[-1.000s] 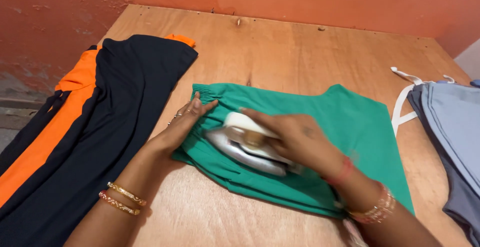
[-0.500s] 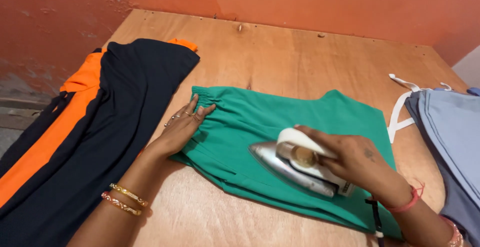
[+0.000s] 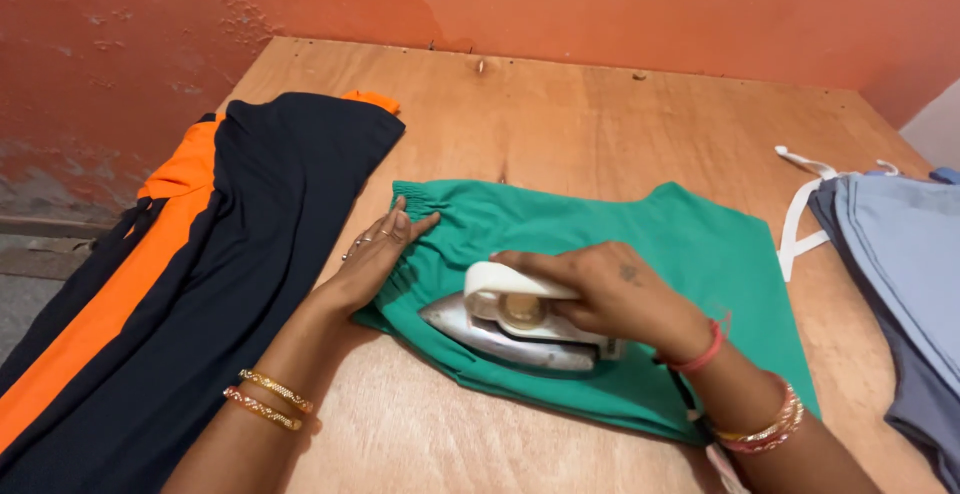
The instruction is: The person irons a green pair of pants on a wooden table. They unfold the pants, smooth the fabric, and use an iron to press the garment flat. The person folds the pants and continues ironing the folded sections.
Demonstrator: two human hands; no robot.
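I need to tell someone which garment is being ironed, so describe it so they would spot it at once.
On the wooden table, between the black and orange garment and the grey-blue clothes, lies the green garment. It alone is green, with the iron resting on it.

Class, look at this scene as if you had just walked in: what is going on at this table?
A person is ironing a green garment spread flat on a wooden table. The right hand grips the handle of a metal iron resting on the cloth, while the left hand presses flat on the gathered waistband. Black and orange clothes lie on the left, grey-blue garments on the right.
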